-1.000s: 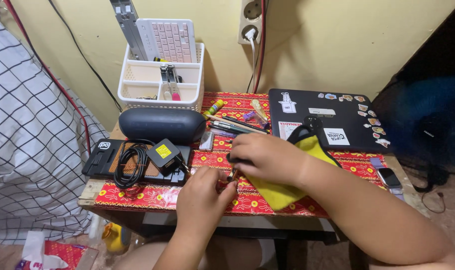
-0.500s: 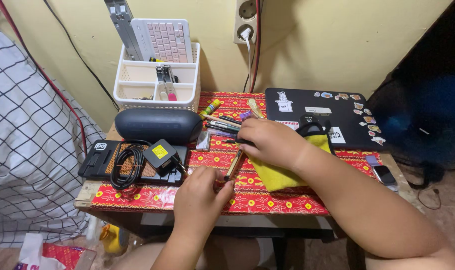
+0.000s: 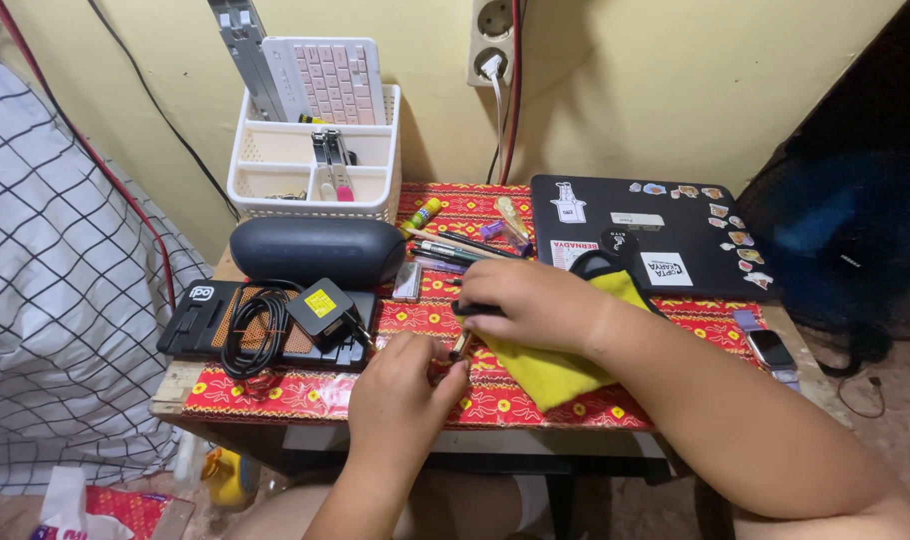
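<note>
Centre frame, thin brown pencil-like stick [image 3: 459, 347]: pinched between both hands, now lower on the cloth.
Left hand [image 3: 403, 385]: fingers closed on its near end.
Right hand [image 3: 535, 303]: curled over a dark item, pressing yellow pouch [image 3: 560, 365].
Left of centre: charger with cable [image 3: 320, 310], dark speaker [image 3: 315, 251].
Right: stickered laptop [image 3: 645, 235].

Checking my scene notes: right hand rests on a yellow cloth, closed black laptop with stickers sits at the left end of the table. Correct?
Not quite. In the head view the closed black laptop with stickers sits at the right end of the table, not the left. The right hand does rest on the yellow cloth.
</note>
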